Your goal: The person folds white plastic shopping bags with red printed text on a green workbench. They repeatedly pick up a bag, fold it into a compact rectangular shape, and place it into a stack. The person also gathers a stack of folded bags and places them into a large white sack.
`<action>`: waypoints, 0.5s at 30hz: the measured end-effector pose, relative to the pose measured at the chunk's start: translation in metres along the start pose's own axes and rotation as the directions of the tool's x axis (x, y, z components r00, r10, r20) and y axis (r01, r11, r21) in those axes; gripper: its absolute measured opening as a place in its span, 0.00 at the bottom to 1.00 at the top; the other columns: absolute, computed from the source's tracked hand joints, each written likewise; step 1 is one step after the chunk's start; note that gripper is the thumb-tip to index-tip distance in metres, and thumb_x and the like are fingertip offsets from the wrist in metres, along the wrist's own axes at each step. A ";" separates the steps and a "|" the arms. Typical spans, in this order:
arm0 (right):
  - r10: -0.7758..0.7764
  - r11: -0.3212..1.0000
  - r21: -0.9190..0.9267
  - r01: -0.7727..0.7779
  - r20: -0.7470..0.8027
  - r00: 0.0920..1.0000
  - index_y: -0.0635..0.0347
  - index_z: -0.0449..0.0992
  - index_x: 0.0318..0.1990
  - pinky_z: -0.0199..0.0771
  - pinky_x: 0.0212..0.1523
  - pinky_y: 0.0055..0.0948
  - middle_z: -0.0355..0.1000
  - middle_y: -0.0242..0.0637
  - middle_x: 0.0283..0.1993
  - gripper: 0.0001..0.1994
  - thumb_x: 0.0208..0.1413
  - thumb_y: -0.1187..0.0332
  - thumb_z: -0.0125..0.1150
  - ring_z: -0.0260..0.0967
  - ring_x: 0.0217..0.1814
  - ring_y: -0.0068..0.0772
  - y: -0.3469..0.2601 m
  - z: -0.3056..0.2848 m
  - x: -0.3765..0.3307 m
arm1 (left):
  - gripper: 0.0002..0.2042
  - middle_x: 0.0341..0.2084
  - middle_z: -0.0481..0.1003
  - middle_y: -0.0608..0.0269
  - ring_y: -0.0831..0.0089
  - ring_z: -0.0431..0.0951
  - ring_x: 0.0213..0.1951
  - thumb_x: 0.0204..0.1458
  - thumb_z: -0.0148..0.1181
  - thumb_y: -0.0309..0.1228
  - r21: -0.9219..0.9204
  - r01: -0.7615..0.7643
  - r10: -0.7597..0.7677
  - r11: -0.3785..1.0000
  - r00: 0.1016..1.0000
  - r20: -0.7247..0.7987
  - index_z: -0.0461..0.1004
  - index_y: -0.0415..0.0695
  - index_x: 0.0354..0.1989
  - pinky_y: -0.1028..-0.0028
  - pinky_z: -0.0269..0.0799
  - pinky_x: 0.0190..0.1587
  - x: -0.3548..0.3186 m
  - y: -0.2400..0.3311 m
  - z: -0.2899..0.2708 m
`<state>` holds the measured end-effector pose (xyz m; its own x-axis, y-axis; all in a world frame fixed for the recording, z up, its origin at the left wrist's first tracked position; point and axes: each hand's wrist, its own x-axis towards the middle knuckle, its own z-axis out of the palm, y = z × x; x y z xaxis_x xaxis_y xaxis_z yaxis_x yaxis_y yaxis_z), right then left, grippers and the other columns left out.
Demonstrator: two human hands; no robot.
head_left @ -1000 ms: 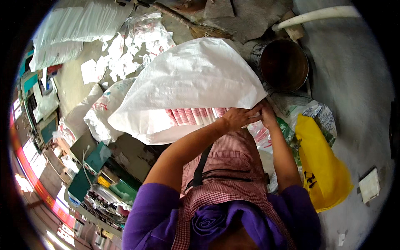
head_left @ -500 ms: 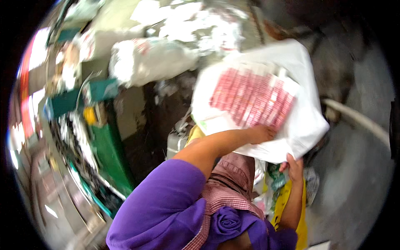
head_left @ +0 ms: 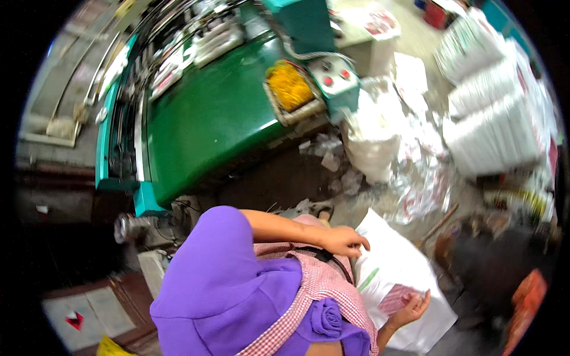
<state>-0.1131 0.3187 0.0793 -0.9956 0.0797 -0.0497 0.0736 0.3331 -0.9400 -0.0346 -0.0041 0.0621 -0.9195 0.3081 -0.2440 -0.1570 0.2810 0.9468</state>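
Note:
A large white plastic bag lies slanting at my right side, with a green mark near its edge. Part of the red-and-white printed stack shows at its opening. At the bag's upper left edge, my left hand has its fingers curled in a pinch on the plastic. Lower down, my right hand is bent at the bag's other side beside the printed stack, thumb and fingers drawn together on the plastic.
A green machine table stands ahead to the left. On its corner are a basket of yellow rubber bands and a control box with red buttons. A white sack, scattered plastic scraps and stacked white bundles stand beyond.
My view has swung left, bringing the green table to the front. The bag now sits lower and tilted, showing less of its printed stack. My left hand has moved from the stack to the bag's edge.

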 end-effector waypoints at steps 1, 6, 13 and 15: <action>-0.013 1.000 0.023 0.011 0.076 0.997 0.64 0.60 0.61 0.68 0.27 0.17 0.66 0.29 0.28 0.21 0.59 0.76 0.46 0.62 0.24 0.17 -0.015 0.033 0.012 | 0.16 0.29 0.76 0.56 0.66 0.76 0.30 0.51 0.56 0.33 -0.011 0.009 -0.010 1.000 0.982 -0.188 0.72 0.42 0.48 0.70 0.70 0.33 -0.015 -0.011 -0.024; -0.124 0.992 0.084 0.092 0.614 0.779 0.65 0.66 0.55 0.71 0.29 0.18 0.69 0.33 0.30 0.16 0.59 0.75 0.50 0.66 0.28 0.18 -0.070 0.156 0.042 | 0.15 0.25 0.74 0.62 0.76 0.72 0.27 0.52 0.55 0.31 -0.208 0.148 -0.254 0.967 0.634 -0.730 0.72 0.42 0.47 0.75 0.69 0.33 -0.111 -0.044 -0.098; -0.152 0.979 0.088 0.184 0.918 0.368 0.67 0.70 0.50 0.73 0.33 0.21 0.71 0.33 0.30 0.14 0.56 0.76 0.54 0.69 0.29 0.21 -0.119 0.297 0.066 | 0.17 0.28 0.71 0.69 0.83 0.68 0.28 0.52 0.58 0.29 -0.475 -0.003 -0.465 0.880 0.208 -0.861 0.69 0.38 0.50 0.80 0.67 0.34 -0.179 -0.082 -0.091; -0.209 0.926 0.127 0.355 0.957 0.202 0.67 0.71 0.49 0.73 0.33 0.22 0.72 0.35 0.29 0.14 0.55 0.76 0.55 0.70 0.30 0.22 -0.141 0.337 0.063 | 0.19 0.33 0.72 0.67 0.83 0.70 0.31 0.52 0.57 0.28 -0.515 -0.027 -0.509 0.857 0.108 -0.854 0.67 0.37 0.53 0.79 0.69 0.36 -0.187 -0.097 -0.082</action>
<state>-0.2057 -0.0402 0.0947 -0.2720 -0.9525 -0.1369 -0.2925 0.2173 -0.9313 0.1236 -0.1633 0.0331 -0.3266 -0.8859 -0.3293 -0.2948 -0.2356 0.9261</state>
